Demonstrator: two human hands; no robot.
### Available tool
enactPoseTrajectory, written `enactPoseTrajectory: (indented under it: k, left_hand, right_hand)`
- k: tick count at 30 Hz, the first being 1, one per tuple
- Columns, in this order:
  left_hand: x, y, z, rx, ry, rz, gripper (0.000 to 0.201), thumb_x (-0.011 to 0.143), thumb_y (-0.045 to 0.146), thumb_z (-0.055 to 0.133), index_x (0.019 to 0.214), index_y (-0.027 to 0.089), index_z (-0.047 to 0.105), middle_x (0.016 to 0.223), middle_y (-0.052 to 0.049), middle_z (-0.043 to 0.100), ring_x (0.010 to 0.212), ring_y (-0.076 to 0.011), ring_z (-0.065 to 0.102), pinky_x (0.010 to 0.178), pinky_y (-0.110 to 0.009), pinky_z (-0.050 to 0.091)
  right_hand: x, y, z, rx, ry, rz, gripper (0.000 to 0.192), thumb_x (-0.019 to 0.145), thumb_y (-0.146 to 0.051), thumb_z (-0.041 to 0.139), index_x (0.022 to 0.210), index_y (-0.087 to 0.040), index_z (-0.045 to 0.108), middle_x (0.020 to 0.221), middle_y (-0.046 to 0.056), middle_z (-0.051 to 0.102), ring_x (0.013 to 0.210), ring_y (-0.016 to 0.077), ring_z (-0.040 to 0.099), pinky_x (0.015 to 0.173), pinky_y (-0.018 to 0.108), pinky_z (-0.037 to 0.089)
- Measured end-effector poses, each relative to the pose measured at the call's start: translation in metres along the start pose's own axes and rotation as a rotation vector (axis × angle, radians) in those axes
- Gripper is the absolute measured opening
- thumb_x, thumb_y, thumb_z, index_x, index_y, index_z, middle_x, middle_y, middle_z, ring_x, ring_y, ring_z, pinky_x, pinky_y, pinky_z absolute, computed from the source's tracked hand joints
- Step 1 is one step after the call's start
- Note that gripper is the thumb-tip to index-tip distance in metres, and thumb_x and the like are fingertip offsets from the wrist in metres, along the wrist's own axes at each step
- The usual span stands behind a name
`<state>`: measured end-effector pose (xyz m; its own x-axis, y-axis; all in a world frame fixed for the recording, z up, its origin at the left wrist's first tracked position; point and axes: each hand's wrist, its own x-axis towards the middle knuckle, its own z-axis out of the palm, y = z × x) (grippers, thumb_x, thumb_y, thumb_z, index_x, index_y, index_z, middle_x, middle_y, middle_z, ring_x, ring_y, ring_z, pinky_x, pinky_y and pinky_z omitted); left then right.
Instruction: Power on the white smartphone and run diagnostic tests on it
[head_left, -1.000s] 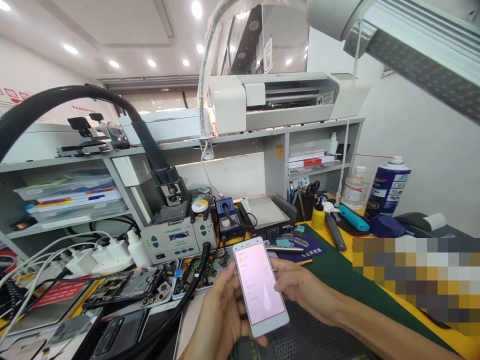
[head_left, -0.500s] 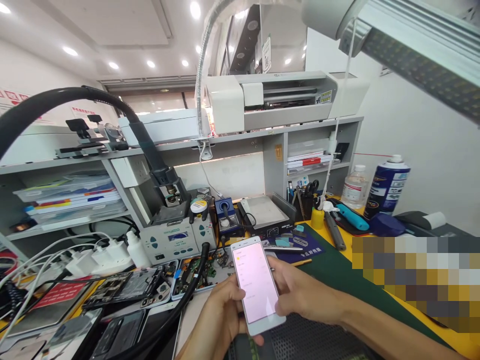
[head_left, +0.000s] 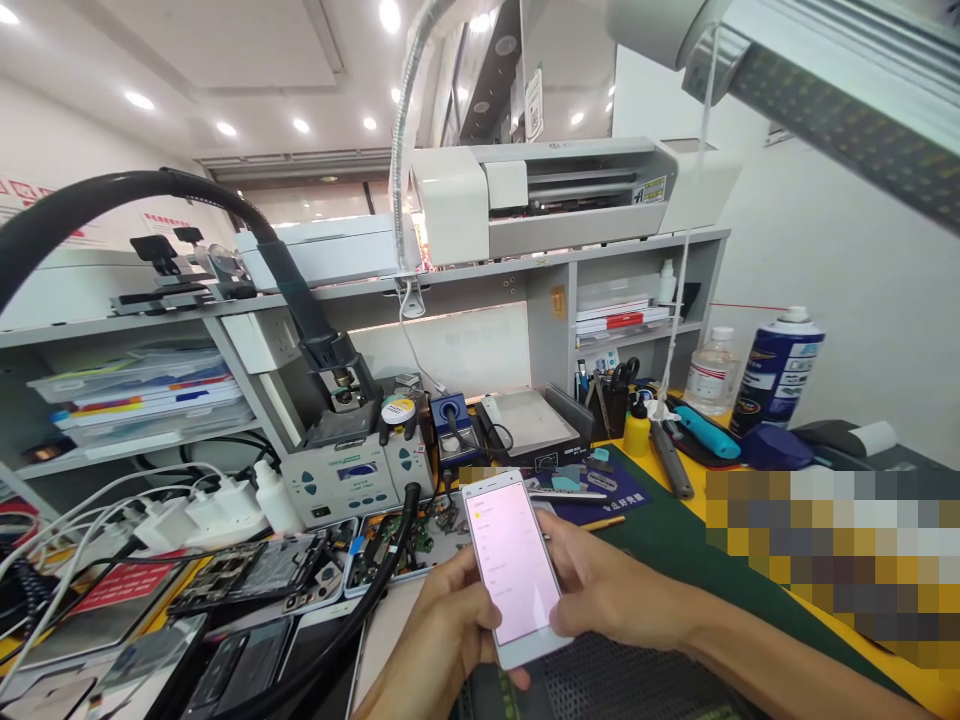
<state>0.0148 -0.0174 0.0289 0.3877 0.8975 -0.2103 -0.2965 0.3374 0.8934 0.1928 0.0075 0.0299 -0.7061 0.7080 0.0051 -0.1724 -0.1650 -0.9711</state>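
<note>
A white smartphone (head_left: 517,565) is held up above the bench, its screen lit with a pale pinkish list page; the text is too small to read. My left hand (head_left: 461,610) grips its left side from below, the thumb lying over the screen's lower left edge. Around the lower right edge is closed my right hand (head_left: 592,585), thumb at the screen's border and fingers behind the phone. The fingers behind the phone are mostly hidden. Under the phone lies a dark perforated mat (head_left: 622,680).
A hot air station (head_left: 352,480) with a black hose stands behind left. Circuit boards in a tray (head_left: 405,545) and several phones (head_left: 232,670) lie at left. A spray can (head_left: 776,370) and a clear bottle (head_left: 711,372) stand right. A lamp (head_left: 840,120) hangs above.
My left thumb has shifted right and down, further over the screen's edge. The list on the screen looks slightly different. Both hands still hold the phone in nearly the same place.
</note>
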Motion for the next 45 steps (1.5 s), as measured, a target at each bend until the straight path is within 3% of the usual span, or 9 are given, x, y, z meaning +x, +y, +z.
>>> enactPoseTrajectory:
  k: [10,15,22,28,34,41,45]
  left_hand:
    - [0.0008,-0.0025,-0.0028,0.061,-0.026,-0.011,0.066,0.057,0.004,0.059,0.122,0.010,0.052,0.091,-0.008,0.069,0.065,-0.0185,0.061,0.051,-0.033,0.051]
    - [-0.0017,-0.0008,0.0000,0.045,-0.014,-0.017,0.066,0.057,0.004,0.056,0.123,0.011,0.051,0.091,-0.008,0.068,0.067,-0.0182,0.060,0.052,-0.033,0.051]
    - [0.0006,-0.0022,-0.0022,-0.019,-0.019,-0.043,0.065,0.059,0.010,0.048,0.124,0.010,0.047,0.083,-0.009,0.067,0.068,-0.0231,0.062,0.051,-0.034,0.049]
    - [0.0039,-0.0057,-0.0064,-0.046,-0.024,-0.034,0.066,0.059,0.012,0.047,0.125,0.011,0.046,0.080,-0.007,0.063,0.070,-0.0263,0.062,0.050,-0.035,0.049]
    - [0.0032,-0.0042,-0.0047,-0.030,-0.038,-0.038,0.062,0.061,0.012,0.046,0.123,0.009,0.049,0.084,-0.011,0.065,0.074,-0.0272,0.063,0.051,-0.035,0.049]
    - [0.0021,-0.0034,-0.0029,-0.041,-0.025,-0.048,0.054,0.063,0.013,0.045,0.116,0.011,0.053,0.081,-0.008,0.063,0.074,-0.0268,0.062,0.050,-0.034,0.049]
    - [0.0020,-0.0034,-0.0036,-0.033,-0.041,-0.046,0.055,0.065,0.014,0.044,0.119,0.011,0.052,0.084,-0.009,0.065,0.077,-0.0295,0.064,0.051,-0.034,0.049]
  right_hand:
    - [0.0024,-0.0012,-0.0001,0.007,0.003,0.016,0.084,0.053,0.004,0.053,0.132,-0.020,0.039,0.110,0.005,0.066,0.088,0.0220,0.064,0.066,0.028,0.046]
    - [0.0016,0.0012,-0.0022,0.013,-0.004,-0.001,0.083,0.053,0.004,0.052,0.131,-0.020,0.042,0.110,0.005,0.066,0.097,0.0245,0.064,0.068,0.029,0.046]
    - [0.0008,-0.0007,-0.0028,-0.008,0.028,0.030,0.086,0.054,0.001,0.051,0.136,-0.022,0.041,0.107,0.005,0.069,0.094,0.0253,0.066,0.064,0.027,0.044]
    - [0.0012,-0.0001,-0.0033,-0.026,0.110,0.083,0.083,0.053,-0.001,0.051,0.134,-0.022,0.046,0.103,0.004,0.072,0.087,0.0204,0.065,0.060,0.024,0.040]
    - [0.0041,0.0038,-0.0068,-0.018,0.145,0.087,0.079,0.054,-0.002,0.049,0.131,-0.021,0.051,0.104,0.004,0.071,0.084,0.0173,0.061,0.062,0.024,0.040]
    - [0.0022,0.0016,-0.0048,-0.004,0.125,0.086,0.076,0.054,-0.002,0.050,0.128,-0.019,0.052,0.103,0.005,0.071,0.092,0.0222,0.063,0.070,0.029,0.044]
    - [0.0022,0.0031,-0.0049,0.001,0.141,0.089,0.073,0.055,-0.003,0.051,0.125,-0.020,0.053,0.102,0.004,0.071,0.089,0.0198,0.062,0.067,0.027,0.043]
